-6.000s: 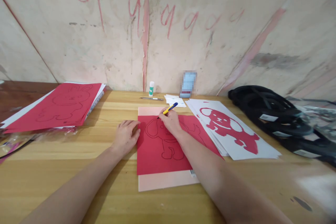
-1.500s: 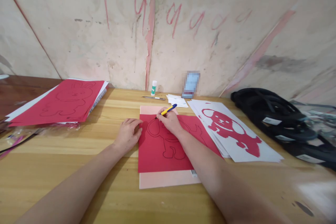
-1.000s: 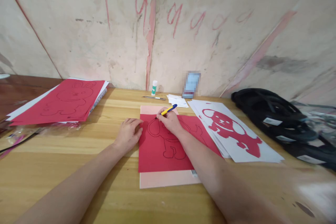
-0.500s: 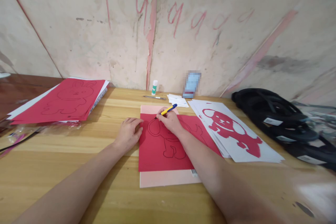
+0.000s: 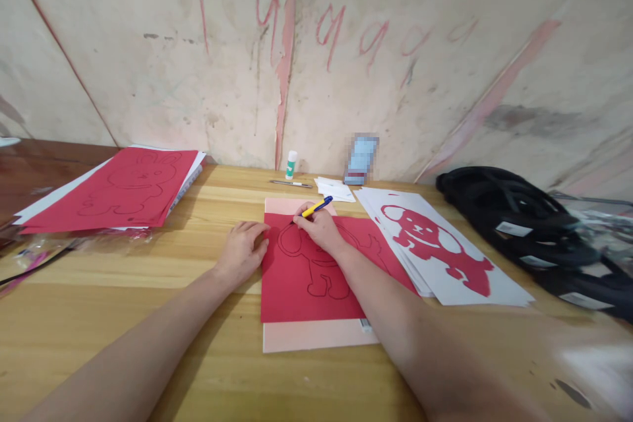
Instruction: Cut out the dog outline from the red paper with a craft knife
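I see one yellow pen point(image 5: 317, 206), one thin pen point(image 5: 291, 183), one glue stick point(image 5: 291, 165), one phone point(image 5: 362, 159). Right hand point(image 5: 320, 227): fingers pinched round yellow pen, tip at red paper point(image 5: 287, 293). Left hand point(image 5: 242, 250): loosely curled, gripping nothing, fingertips at paper's left edge. Red paper: flat on pink pad point(image 5: 316, 337), on table point(image 5: 287, 382); dark lines make dog point(image 5: 310, 273), loopy ear, stubby legs.

On the worktop point(image 5: 217, 372), the drawing sheet point(image 5: 291, 277) lies on a pad point(image 5: 316, 338). Position left: paper stack point(image 5: 113, 201). Right: cutout sheet point(image 5: 440, 244). Behind: glue stick point(image 5: 291, 165), phone point(image 5: 362, 159).
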`<action>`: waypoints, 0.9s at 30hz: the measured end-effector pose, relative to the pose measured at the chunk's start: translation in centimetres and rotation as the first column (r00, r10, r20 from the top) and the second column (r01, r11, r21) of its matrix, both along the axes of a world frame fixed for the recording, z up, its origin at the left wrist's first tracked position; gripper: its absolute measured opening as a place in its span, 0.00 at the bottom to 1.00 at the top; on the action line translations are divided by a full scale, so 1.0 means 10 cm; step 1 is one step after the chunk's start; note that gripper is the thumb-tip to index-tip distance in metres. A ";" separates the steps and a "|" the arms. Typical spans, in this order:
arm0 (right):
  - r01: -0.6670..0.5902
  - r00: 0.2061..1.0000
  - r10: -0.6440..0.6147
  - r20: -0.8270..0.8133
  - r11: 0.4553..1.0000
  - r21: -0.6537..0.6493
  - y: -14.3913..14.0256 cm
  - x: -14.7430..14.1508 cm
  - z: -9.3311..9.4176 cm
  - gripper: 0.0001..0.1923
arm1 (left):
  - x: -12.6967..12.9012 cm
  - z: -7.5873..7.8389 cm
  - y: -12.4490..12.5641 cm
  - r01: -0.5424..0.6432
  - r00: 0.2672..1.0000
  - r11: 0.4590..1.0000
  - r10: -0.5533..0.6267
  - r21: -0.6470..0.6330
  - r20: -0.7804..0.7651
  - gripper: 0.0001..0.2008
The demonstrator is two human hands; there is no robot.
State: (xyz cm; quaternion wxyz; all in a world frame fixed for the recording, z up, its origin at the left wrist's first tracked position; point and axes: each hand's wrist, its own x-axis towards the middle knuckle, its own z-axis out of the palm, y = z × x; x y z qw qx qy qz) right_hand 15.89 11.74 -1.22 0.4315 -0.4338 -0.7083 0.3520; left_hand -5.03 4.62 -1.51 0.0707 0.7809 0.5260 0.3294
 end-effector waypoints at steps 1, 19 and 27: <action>-0.006 1.000 0.006 0.001 1.000 0.000 0.00 0.00 0.00 0.06 | 0.00 0.00 0.00 0.000 1.000 1.000 0.000 0.001 0.000 0.12; -0.031 1.000 0.031 -0.008 0.999 0.008 -0.02 -0.01 0.02 0.05 | 0.02 0.03 -0.01 -0.011 1.000 1.000 0.011 -0.013 -0.002 0.12; -0.047 0.999 0.047 0.011 0.999 0.014 -0.01 0.00 -0.01 0.06 | 0.01 0.02 -0.01 -0.016 1.000 1.000 0.016 -0.022 0.001 0.12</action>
